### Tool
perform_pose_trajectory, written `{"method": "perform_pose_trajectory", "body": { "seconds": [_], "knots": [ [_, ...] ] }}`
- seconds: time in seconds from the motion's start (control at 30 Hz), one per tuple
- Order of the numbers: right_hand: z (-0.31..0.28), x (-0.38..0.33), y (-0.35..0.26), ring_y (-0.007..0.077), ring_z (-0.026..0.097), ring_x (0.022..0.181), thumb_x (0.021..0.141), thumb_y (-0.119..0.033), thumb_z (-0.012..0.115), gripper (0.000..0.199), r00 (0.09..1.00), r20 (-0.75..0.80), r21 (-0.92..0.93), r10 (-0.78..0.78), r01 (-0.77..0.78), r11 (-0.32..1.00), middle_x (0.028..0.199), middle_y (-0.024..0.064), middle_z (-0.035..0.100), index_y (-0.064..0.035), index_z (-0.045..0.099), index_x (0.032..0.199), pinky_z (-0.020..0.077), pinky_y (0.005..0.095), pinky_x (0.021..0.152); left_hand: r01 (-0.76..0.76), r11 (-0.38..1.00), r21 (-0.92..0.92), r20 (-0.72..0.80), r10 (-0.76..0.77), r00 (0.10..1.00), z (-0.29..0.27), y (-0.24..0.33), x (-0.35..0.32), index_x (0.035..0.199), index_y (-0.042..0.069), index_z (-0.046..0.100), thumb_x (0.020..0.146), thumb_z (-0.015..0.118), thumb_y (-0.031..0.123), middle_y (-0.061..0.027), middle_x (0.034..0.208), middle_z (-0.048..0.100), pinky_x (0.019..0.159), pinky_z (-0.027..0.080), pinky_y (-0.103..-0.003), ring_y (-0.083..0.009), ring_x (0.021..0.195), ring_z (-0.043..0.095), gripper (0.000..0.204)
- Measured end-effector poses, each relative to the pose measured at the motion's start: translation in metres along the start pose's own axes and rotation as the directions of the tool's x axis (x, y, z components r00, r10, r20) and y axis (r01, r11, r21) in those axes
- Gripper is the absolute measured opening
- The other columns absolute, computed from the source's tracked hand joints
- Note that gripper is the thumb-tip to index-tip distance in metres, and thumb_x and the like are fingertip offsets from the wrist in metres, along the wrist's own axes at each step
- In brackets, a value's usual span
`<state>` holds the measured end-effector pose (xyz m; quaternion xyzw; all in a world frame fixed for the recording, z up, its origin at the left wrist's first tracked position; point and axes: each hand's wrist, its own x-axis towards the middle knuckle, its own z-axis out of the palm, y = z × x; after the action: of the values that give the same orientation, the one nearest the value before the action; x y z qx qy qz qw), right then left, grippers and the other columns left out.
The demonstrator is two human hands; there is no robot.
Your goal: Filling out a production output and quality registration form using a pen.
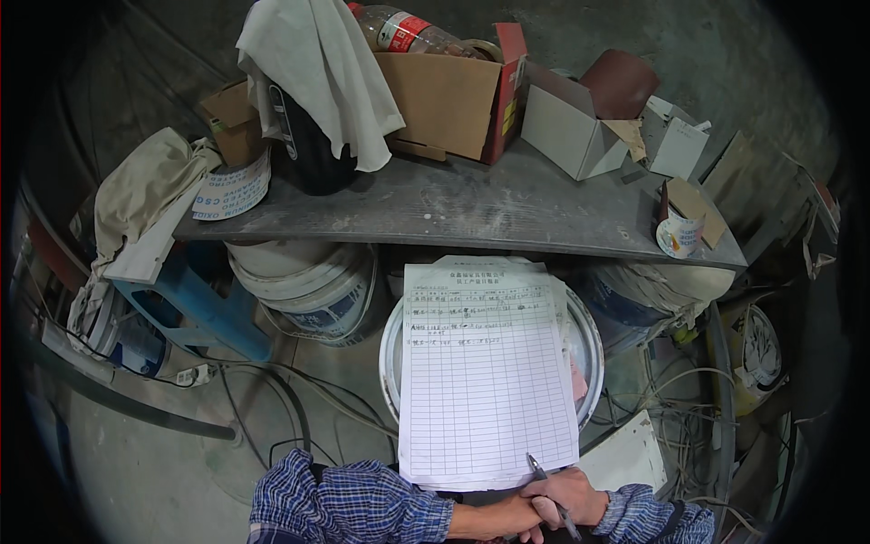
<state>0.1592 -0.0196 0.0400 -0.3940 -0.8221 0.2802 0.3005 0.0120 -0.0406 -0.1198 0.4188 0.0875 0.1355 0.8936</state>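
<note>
A stack of printed form sheets [489, 390] lies on a round white bucket lid [594, 349] in front of me. Handwriting fills a few upper rows of the top sheet; the lower rows are blank. At the sheet's bottom edge my right hand [573, 494] is closed, with a pen [538, 468] slanting out of it, its upper end over the paper. My left hand [526, 519] comes across from the left and meets the right hand, wrist against fingers. Its own fingers are largely hidden there, so their grip is unclear.
A dark bench [435, 204] spans the far side, bearing a cardboard box [439, 100] with a plastic bottle [408, 34], a cloth-draped black object [313, 150] and a white box [571, 131]. A blue stool [204, 299], buckets [313, 290] and loose cables [340, 408] surround the lid.
</note>
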Motion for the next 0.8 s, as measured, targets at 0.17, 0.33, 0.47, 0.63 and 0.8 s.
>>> {"method": "perform_pose_trajectory", "body": {
  "seconds": [0.17, 0.33, 0.47, 0.63, 0.8],
  "knots": [
    [0.000, 0.002, -0.006, 0.0238, 0.066, 0.053, 0.082, -0.009, 0.057, 0.018, 0.996, -0.073, 0.126, 0.056, -0.046, 0.991, 0.062, 0.0095, 0.064, -0.0034, 0.069, 0.094, 0.0550, 0.0355, 0.052, -0.018, 1.000, 0.002, 0.027, 0.018, 0.999, -0.003, -0.002, 0.000, 0.074, 0.006, 0.069, 0.095, 0.053, 0.022, -0.0130, 0.074, 0.069, 0.068, 0.052, -0.043, -0.0271, 0.073, 0.063, 0.031],
    [-0.003, 0.000, -0.005, 0.0225, 0.066, 0.053, 0.084, -0.007, 0.059, 0.017, 0.990, 0.070, 0.141, 0.122, -0.131, 0.981, 0.062, 0.0099, 0.064, -0.0027, 0.067, 0.098, 0.0546, 0.0349, 0.051, -0.055, 0.999, -0.002, 0.060, 0.055, 0.997, -0.005, -0.006, -0.002, 0.075, 0.005, 0.069, 0.094, 0.053, 0.022, -0.0137, 0.076, 0.069, 0.071, 0.051, -0.043, -0.0285, 0.077, 0.063, 0.030],
    [-0.006, 0.003, -0.009, 0.0229, 0.066, 0.053, 0.083, -0.005, 0.060, 0.017, 0.994, 0.026, 0.193, 0.103, -0.106, 0.976, 0.065, 0.0109, 0.064, -0.0026, 0.066, 0.100, 0.0541, 0.0356, 0.051, -0.093, 0.996, -0.006, 0.090, 0.093, 0.992, -0.009, -0.009, 0.000, 0.076, 0.005, 0.069, 0.094, 0.054, 0.022, -0.0142, 0.078, 0.069, 0.074, 0.050, -0.044, -0.0295, 0.080, 0.062, 0.029],
    [0.003, 0.003, 0.001, 0.0257, 0.066, 0.057, 0.082, -0.004, 0.061, 0.017, 0.996, -0.078, 0.087, -0.034, 0.041, 0.995, 0.067, 0.0114, 0.065, -0.0033, 0.066, 0.099, 0.0548, 0.0370, 0.055, -0.143, 0.990, -0.008, 0.108, 0.143, 0.984, -0.013, -0.012, -0.001, 0.077, 0.004, 0.069, 0.093, 0.055, 0.022, -0.0149, 0.080, 0.069, 0.077, 0.050, -0.045, -0.0309, 0.084, 0.062, 0.027],
    [0.004, 0.002, 0.003, 0.0268, 0.067, 0.059, 0.082, -0.005, 0.060, 0.016, 0.995, -0.089, 0.073, -0.043, 0.050, 0.996, 0.067, 0.0112, 0.065, -0.0032, 0.066, 0.098, 0.0555, 0.0374, 0.057, -0.184, 0.983, -0.006, 0.136, 0.184, 0.974, -0.015, -0.013, 0.000, 0.078, 0.004, 0.069, 0.092, 0.056, 0.022, -0.0155, 0.082, 0.070, 0.081, 0.049, -0.045, -0.0322, 0.088, 0.062, 0.026]
  ]
}}
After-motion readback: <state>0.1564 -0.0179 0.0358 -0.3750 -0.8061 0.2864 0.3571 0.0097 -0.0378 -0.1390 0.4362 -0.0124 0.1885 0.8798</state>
